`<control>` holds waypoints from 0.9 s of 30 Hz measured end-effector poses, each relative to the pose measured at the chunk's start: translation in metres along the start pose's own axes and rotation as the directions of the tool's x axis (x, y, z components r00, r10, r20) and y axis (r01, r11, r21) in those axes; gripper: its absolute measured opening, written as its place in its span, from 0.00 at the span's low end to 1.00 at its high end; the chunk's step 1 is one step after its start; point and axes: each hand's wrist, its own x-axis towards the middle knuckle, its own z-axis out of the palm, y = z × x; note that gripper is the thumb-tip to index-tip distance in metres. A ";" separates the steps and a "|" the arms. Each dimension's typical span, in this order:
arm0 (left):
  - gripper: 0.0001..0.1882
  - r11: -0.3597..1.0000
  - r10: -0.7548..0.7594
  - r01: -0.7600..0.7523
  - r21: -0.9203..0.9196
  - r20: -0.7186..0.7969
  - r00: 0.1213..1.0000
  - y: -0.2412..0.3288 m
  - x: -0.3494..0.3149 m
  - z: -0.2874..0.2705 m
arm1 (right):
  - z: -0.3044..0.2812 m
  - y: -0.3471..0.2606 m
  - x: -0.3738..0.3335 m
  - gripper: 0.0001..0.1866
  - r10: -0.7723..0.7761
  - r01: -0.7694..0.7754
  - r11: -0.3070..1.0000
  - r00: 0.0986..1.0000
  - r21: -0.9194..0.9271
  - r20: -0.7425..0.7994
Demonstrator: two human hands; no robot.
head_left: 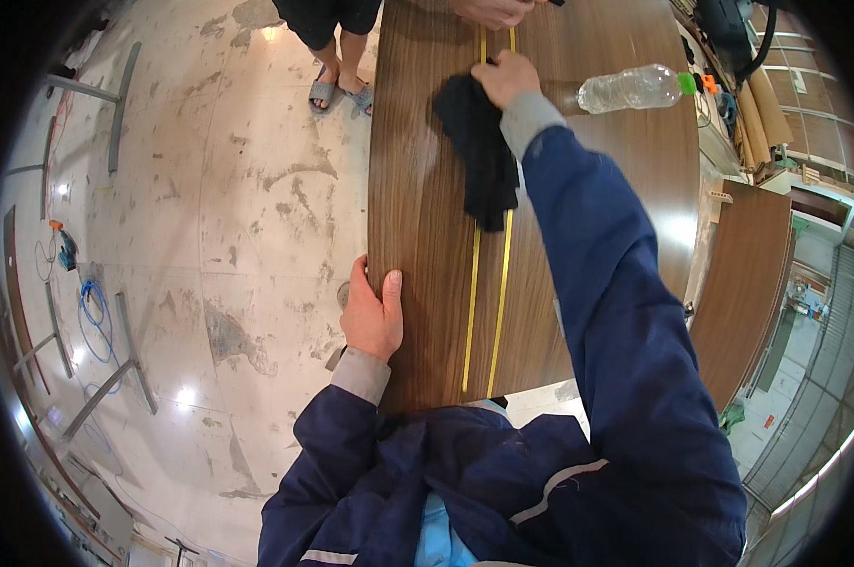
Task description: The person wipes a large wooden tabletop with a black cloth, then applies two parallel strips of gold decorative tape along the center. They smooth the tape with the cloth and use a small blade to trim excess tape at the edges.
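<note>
A brown wood-grain panel (418, 312) lies in front of me, with two thin gold strips (502, 307) running along its length. My right hand (507, 79) is stretched toward the far end and grips a black cloth (480, 156), which drapes over the strips. Around the panel's left edge, near my body, rests my left hand (373, 314); its thumb lies on top, apart from the fingers. To the right of the cloth, a clear plastic bottle (630, 90) with a green cap lies on its side on the panel.
Across the panel a person's hand (495, 11) rests at the far edge, and the person's sandalled feet (337, 93) stand at far left. Metal frames (101, 406) and a blue hose (94, 307) lie on the left floor. More brown boards (743, 283) stand at right.
</note>
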 end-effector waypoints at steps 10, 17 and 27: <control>0.39 0.998 0.043 -0.042 0.037 -0.025 0.999 -0.002 -0.001 0.005 | 0.021 0.025 -0.293 0.22 0.192 -0.206 0.977 0.959 0.048 0.209; 0.41 0.993 0.120 -0.118 0.026 -0.071 0.990 -0.014 0.004 0.012 | 0.019 0.010 -0.434 0.24 0.311 -0.227 0.858 0.943 0.461 -0.115; 0.40 0.984 0.175 -0.176 -0.036 -0.037 0.984 -0.016 0.009 0.011 | 0.037 0.012 -0.398 0.23 0.124 -0.104 0.990 0.959 0.092 -0.255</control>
